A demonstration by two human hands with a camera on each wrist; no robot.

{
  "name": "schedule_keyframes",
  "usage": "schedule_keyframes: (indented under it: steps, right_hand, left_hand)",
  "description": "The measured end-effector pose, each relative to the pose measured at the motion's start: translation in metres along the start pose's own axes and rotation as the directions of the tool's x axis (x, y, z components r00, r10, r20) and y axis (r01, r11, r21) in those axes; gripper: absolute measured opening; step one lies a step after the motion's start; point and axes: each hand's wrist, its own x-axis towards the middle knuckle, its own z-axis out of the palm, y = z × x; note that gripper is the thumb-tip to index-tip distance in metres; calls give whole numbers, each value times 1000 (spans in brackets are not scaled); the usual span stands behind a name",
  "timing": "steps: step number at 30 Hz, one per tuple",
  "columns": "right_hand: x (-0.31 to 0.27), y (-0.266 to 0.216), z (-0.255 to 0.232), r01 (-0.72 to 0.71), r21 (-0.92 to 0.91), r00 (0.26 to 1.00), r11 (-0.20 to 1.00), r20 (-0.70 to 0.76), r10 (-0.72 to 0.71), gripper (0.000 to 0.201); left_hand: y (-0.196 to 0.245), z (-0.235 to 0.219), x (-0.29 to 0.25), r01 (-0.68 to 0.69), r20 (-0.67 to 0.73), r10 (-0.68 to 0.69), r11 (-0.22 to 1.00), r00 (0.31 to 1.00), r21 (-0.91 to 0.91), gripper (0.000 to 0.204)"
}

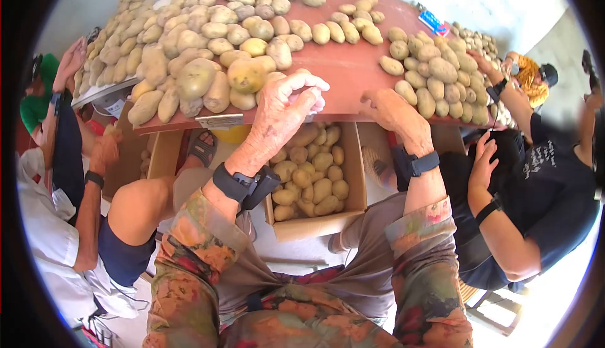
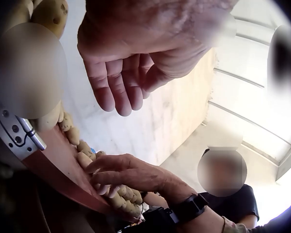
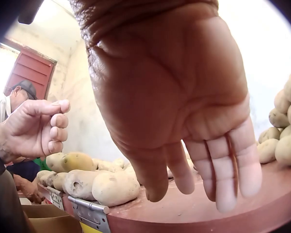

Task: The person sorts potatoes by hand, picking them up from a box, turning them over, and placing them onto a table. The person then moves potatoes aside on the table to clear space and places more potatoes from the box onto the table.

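Observation:
My left hand (image 1: pixel 277 111) is raised above the front edge of the red table (image 1: pixel 350 74), beside a big heap of potatoes (image 1: pixel 217 45). Its fingers bend loosely, and in the left wrist view the left palm (image 2: pixel 150 46) holds nothing. Over the same edge, farther right, hangs my right hand (image 1: pixel 398 116), near a second pile of potatoes (image 1: pixel 438 74). The right wrist view shows the right palm (image 3: pixel 169 97) bare, fingers pointing down toward the tabletop. Below and between my hands, a cardboard box (image 1: pixel 360 165) holds many potatoes (image 1: pixel 315 184).
A small group of potatoes (image 1: pixel 359 19) lies toward the table's back. Metal hinge hardware (image 3: pixel 89 213) sits at the table edge. People sit close on both sides, one arm (image 1: pixel 94 165) at left and another person's hand (image 1: pixel 482 162) at right. A blue-and-red packet (image 1: pixel 433 23) lies at the back right.

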Motion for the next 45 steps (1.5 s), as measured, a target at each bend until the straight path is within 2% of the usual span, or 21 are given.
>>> schedule_keyframes:
  steps: [4, 5, 7, 10, 12, 13, 16, 17, 18, 19, 21, 24, 27, 29, 30, 31, 32, 35, 41, 44, 45]
  right_hand:
    - [-18, 0, -18, 42, -132, 997, 990, -51, -49, 34]
    - [-27, -7, -26, 40, -123, 998, 992, -38, -45, 33]
    - [-48, -22, -43, 38, -110, 999, 993, -17, -40, 32]
    - [-88, -37, -51, 112, -34, 994, 993, 1, -112, 29]
    - [-117, -44, -45, 232, -91, 972, 968, -17, -235, 30]
    - [-132, -60, -48, 214, -84, 977, 973, 22, -213, 30]
    - [-169, -89, -37, 198, -52, 974, 979, 123, -190, 31]
    - [-176, -99, -36, 157, -69, 972, 985, 188, -141, 32]
    - [-181, -108, -36, 114, -85, 964, 990, 251, -89, 33]
    - [-184, -112, -35, 104, -80, 954, 991, 291, -77, 34]
    - [-189, -128, -47, 133, -136, 971, 982, 215, -102, 31]
    - [-197, -159, -67, 179, -195, 975, 964, 167, -147, 27]
    - [-196, -185, -86, 270, -173, 953, 947, 187, -238, 26]
    - [-187, -198, -98, 325, -197, 938, 925, 192, -289, 25]
    - [-179, -197, -99, 324, -190, 941, 927, 169, -294, 25]
    - [-170, -195, -97, 324, -183, 942, 928, 150, -300, 25]
    - [-163, -193, -94, 324, -175, 943, 930, 130, -305, 25]
    - [-141, -170, -60, 253, -229, 964, 940, 138, -226, 25]
    - [-99, -114, 2, 12, -240, 906, 971, 414, 91, 31]
    - [-88, -92, 34, 36, -191, 943, 981, 333, 30, 22]
    - [-83, -86, 47, 30, -199, 931, 980, 363, 45, 23]
  left_hand:
    - [-1, -18, -3, -22, -77, 5, 975, 997, -223, 14]
    - [1, -20, -3, -26, -115, 7, 986, 993, -166, 15]
    - [-5, -23, -2, -20, -141, -10, 978, 990, -209, 15]
    - [-6, -21, 0, -29, -188, -2, 987, 982, -160, 15]
    - [-6, -21, 0, -58, -198, 29, 988, 980, -144, 15]
    - [-5, -22, -1, -80, -204, 47, 984, 978, -160, 14]
    - [-11, -23, 1, -82, -192, 48, 981, 980, -173, 15]
    - [-2, -22, -3, -27, -157, -1, 984, 988, -177, 14]
    - [-9, -22, 1, -64, -70, 49, 971, 996, -230, 13]
    - [-18, -21, 1, -42, -67, 32, 988, 997, -151, 13]
    - [-14, -21, 0, -31, -56, 30, 999, 998, -19, 15]
    - [-7, -21, -1, 75, -15, -77, 993, 997, -89, 13]
    - [-11, -21, 1, 57, -10, -59, 992, 998, -114, 14]
    - [-24, -23, 7, -16, -33, 12, 992, 999, -122, 14]
    - [-21, -23, 8, -52, -44, 47, 990, 998, -128, 15]
    - [-19, -25, 7, 18, -33, -26, 975, 999, -221, 15]
    - [1, -27, 1, 51, -78, -67, 981, 995, -187, 16]
    - [5, -36, 0, 20, -116, -31, 995, 993, -95, 17]
    - [12, -42, -7, 15, -144, -35, 990, 989, -137, 19]
    - [6, -46, -5, -46, -152, 25, 990, 988, -134, 18]
    - [8, -47, -6, -52, -159, 23, 982, 987, -180, 17]
